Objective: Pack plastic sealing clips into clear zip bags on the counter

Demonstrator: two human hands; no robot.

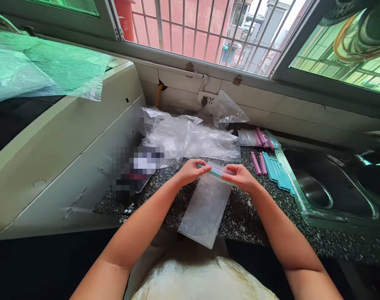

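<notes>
Between both hands' clenched grip — left hand (190, 171), right hand (241, 177) — hangs the plastic bag (205, 208).

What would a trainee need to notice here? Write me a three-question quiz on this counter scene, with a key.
1. True or false: the left hand and the right hand grip the same teal sealing strip at the top of a clear plastic bag.
2. The loose pink and teal strips lie on the counter between the held bag and what?
A. the sink
B. a stove
C. a cutting board
3. Fill in: behind the hands, near the wall socket, lies a heap of crumpled clear ______.

Key: 1 true; 2 A; 3 plastic.
</notes>
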